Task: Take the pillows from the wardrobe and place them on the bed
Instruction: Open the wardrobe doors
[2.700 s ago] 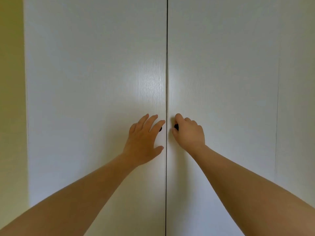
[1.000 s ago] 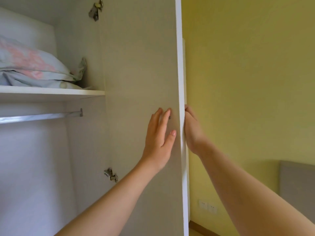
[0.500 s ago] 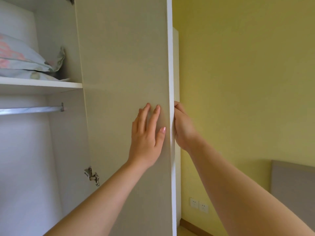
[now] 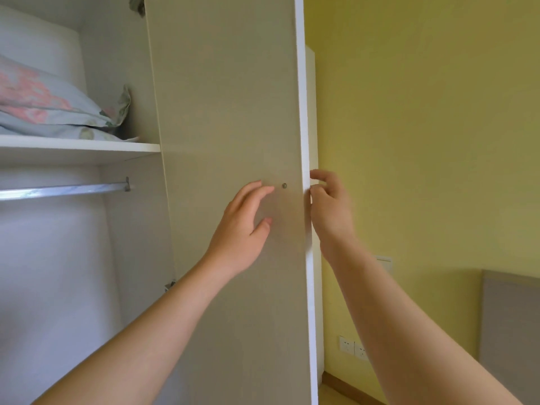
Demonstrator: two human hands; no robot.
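Wardrobe door [image 4: 228,112] swung wider, both palms now off it; pillows [image 4: 43,103] stacked on shelf [image 4: 79,147] upper left, untouched; left hand [image 4: 245,223] grip loose, empty; right hand [image 4: 330,206] by door edge, fingers loosely curled, holding nothing; pillows reachable next

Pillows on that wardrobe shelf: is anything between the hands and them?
The pale blue floral pillows lie on the white upper shelf, open to the front. Nothing visible blocks the left hand. The beige open wardrobe door stands between the right hand and them.
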